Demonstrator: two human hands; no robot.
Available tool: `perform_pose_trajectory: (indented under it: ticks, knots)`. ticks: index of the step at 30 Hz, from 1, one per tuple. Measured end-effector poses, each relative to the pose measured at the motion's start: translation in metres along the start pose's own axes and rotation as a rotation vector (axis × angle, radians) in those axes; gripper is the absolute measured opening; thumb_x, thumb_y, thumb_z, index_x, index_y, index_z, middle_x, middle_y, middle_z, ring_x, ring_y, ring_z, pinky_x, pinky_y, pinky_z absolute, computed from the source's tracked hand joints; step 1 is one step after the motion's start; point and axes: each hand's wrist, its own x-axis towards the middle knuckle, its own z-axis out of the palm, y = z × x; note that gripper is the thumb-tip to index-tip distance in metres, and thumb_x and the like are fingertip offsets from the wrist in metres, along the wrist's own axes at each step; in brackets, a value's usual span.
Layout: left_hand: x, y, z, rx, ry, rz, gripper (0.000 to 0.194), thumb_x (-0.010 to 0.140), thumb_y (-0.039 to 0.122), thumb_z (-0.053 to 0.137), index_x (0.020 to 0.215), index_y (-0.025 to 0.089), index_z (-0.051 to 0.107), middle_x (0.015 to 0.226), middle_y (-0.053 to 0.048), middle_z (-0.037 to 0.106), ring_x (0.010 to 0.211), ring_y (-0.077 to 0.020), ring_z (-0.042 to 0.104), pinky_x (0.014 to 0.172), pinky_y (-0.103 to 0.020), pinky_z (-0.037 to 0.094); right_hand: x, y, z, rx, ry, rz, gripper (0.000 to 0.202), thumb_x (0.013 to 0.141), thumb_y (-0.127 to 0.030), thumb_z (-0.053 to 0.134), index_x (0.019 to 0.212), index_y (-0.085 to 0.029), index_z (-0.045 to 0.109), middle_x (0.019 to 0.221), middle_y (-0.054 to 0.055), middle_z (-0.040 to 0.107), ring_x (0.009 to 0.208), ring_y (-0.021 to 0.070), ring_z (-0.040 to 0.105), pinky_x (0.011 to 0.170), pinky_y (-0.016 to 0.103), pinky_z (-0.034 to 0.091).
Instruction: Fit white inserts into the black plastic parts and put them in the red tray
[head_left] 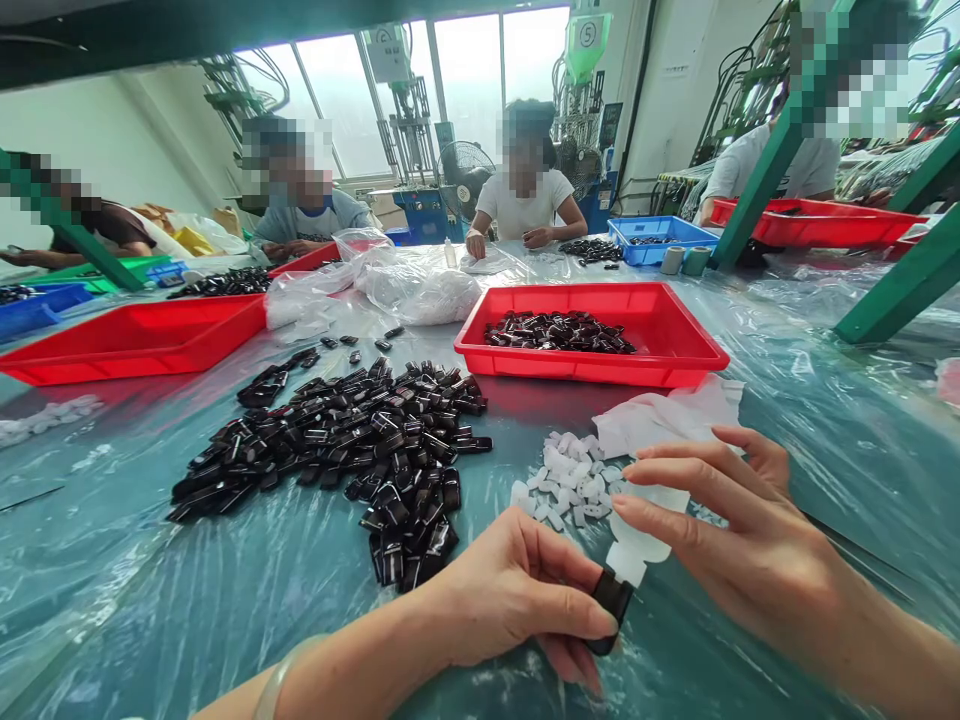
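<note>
Head view: left hand fingers pinch a glossy black part near the bench front edge. Right hand fingers grip a small white bottle, tip touching the part; clear bench lies right.

Standing right here and I can only see half of the little black part, the left hand covers the rest. The white bottle is mostly behind the right hand. Both forearms run off the bottom edge.
</note>
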Motion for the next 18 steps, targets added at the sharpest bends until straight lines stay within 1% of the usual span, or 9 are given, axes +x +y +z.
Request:
perform_pose_trajectory:
  ticks: [5, 9, 12, 13, 14, 16, 18]
  knots:
    - [0.000, 0.000, -0.001, 0.000, -0.017, 0.014, 0.019, 0.060, 0.022, 0.071, 0.072, 0.007, 0.069, 0.060, -0.004, 0.062, 0.049, -0.0109, 0.061, 0.043, -0.015, 0.047, 0.002, 0.001, 0.000, 0.009, -0.001, -0.001, 0.031, 0.081, 0.000, 0.045, 0.091, -0.025, 0.061, 0.094, 0.003, 0.063, 0.093, 0.0175, 0.058, 0.092, 0.045, 0.026]
    - [0.000, 0.002, 0.000, 0.000, -0.027, 0.034, 0.017, 0.060, 0.021, 0.071, 0.071, 0.008, 0.069, 0.059, -0.003, 0.062, 0.050, -0.0104, 0.061, 0.045, -0.014, 0.047, 0.002, 0.006, 0.001, 0.022, -0.010, 0.078, 0.034, 0.080, 0.000, 0.043, 0.094, -0.025, 0.061, 0.095, 0.004, 0.062, 0.090, 0.0176, 0.057, 0.086, 0.044, 0.031]
    - [0.000, 0.003, 0.000, 0.003, -0.016, 0.046, 0.018, 0.059, 0.021, 0.072, 0.071, 0.009, 0.069, 0.059, -0.003, 0.062, 0.052, -0.0108, 0.062, 0.046, -0.014, 0.048, 0.001, 0.014, 0.003, 0.046, -0.005, 0.153, 0.030, 0.080, -0.007, 0.048, 0.102, -0.023, 0.059, 0.097, 0.005, 0.062, 0.088, 0.0184, 0.057, 0.081, 0.039, 0.037]
    - [0.001, 0.004, -0.001, 0.006, -0.009, 0.047, 0.019, 0.059, 0.022, 0.072, 0.072, 0.008, 0.069, 0.059, -0.004, 0.062, 0.053, -0.0112, 0.062, 0.047, -0.015, 0.048, 0.001, 0.018, 0.004, 0.067, 0.001, 0.211, 0.028, 0.080, -0.011, 0.052, 0.105, -0.023, 0.058, 0.098, 0.005, 0.062, 0.088, 0.0191, 0.058, 0.079, 0.038, 0.039]
    - [0.001, 0.004, -0.001, 0.009, -0.001, 0.048, 0.020, 0.059, 0.022, 0.073, 0.073, 0.008, 0.069, 0.060, -0.004, 0.063, 0.054, -0.0116, 0.062, 0.047, -0.015, 0.048, 0.000, 0.023, 0.004, 0.096, 0.011, 0.298, 0.028, 0.078, -0.017, 0.056, 0.106, -0.023, 0.058, 0.099, 0.005, 0.063, 0.088, 0.0200, 0.058, 0.077, 0.036, 0.042]
    - [0.001, 0.004, -0.001, 0.017, 0.011, 0.053, 0.022, 0.058, 0.023, 0.073, 0.074, 0.008, 0.069, 0.062, -0.005, 0.063, 0.054, -0.0124, 0.063, 0.047, -0.016, 0.048, -0.001, 0.035, 0.005, 0.216, 0.057, 0.572, 0.032, 0.072, -0.029, 0.065, 0.102, -0.022, 0.060, 0.097, 0.004, 0.065, 0.086, 0.0221, 0.060, 0.073, 0.035, 0.045]
    - [0.001, 0.004, -0.001, 0.025, 0.014, 0.057, 0.022, 0.058, 0.023, 0.073, 0.073, 0.008, 0.069, 0.063, -0.006, 0.064, 0.055, -0.0133, 0.063, 0.047, -0.016, 0.048, -0.003, 0.051, 0.007, 0.344, 0.148, 0.852, 0.037, 0.064, -0.037, 0.070, 0.097, -0.022, 0.062, 0.092, 0.003, 0.066, 0.083, 0.0230, 0.061, 0.071, 0.035, 0.048]
